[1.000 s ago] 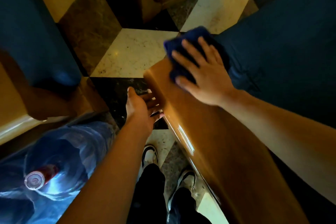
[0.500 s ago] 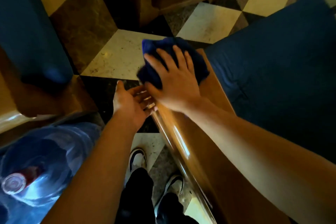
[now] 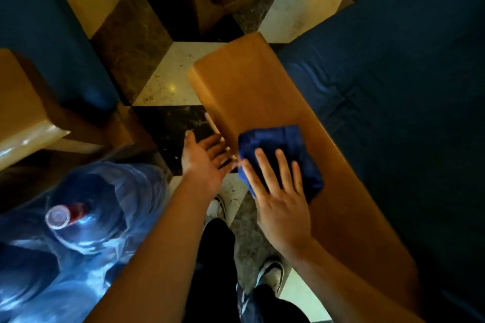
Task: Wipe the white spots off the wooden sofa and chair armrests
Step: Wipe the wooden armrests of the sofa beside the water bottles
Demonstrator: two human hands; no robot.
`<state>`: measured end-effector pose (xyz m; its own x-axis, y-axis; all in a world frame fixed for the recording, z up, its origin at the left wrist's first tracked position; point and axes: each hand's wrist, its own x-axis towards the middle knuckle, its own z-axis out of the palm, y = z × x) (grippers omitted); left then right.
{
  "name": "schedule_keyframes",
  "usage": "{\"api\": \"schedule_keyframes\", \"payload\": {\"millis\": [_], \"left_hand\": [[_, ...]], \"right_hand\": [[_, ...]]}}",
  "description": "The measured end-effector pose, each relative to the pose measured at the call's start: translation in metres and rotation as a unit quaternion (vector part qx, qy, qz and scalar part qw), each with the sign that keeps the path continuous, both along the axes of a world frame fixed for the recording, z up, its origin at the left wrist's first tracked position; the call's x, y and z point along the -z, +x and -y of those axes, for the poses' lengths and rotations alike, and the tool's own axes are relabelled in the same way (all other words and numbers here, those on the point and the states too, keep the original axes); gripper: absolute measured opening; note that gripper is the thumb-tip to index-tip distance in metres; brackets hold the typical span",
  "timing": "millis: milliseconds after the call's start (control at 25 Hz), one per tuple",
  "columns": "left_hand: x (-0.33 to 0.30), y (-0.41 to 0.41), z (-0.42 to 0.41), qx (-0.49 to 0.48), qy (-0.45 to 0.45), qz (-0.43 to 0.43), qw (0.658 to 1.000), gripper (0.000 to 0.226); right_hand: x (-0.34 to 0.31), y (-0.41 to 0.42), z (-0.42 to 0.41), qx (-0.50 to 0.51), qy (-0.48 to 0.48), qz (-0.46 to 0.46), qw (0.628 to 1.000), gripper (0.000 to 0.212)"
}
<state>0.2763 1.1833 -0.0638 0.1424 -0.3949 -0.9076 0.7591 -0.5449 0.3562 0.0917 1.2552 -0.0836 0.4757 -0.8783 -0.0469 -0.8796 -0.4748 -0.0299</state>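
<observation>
The wooden armrest (image 3: 262, 92) is a broad, flat, orange-brown plank with a glossy top, running along the left edge of the dark blue seat cushion (image 3: 393, 113). A dark blue cloth (image 3: 278, 144) — crumpled into a rough pad — lies on the armrest's near half, close to its outer edge. No white spots show on the bare wood.

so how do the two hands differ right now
The right hand lies flat, palm down, pressing the blue cloth onto the wooden armrest. The left hand holds nothing, palm turned up, beside the armrest's outer edge, below its top. Both have straight fingers.
</observation>
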Motion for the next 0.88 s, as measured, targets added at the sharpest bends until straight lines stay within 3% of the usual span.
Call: {"api": "schedule_keyframes", "payload": {"millis": [240,360,520,680,880], "left_hand": [[-0.001,-0.111,-0.099,0.049,0.075,0.000,0.996,0.072],[-0.001,-0.140,-0.120,0.049,0.092,-0.006,0.995,0.069],[0.003,-0.124,-0.105,0.049,0.097,-0.012,0.994,0.072],[0.010,-0.076,-0.042,0.018,0.042,-0.036,0.998,0.075],[0.014,-0.003,0.046,-0.040,-0.015,-0.052,0.998,0.073]], "right_hand": [[-0.008,-0.128,-0.166,0.162,0.029,-0.016,0.986,0.088],[-0.016,-0.157,-0.171,0.242,0.077,-0.004,0.967,0.099],[-0.019,-0.128,-0.113,0.286,0.105,-0.024,0.952,0.129],[-0.016,-0.085,0.006,0.214,0.099,0.011,0.972,0.135],[-0.007,0.018,0.192,0.203,0.126,0.022,0.971,0.137]]}}
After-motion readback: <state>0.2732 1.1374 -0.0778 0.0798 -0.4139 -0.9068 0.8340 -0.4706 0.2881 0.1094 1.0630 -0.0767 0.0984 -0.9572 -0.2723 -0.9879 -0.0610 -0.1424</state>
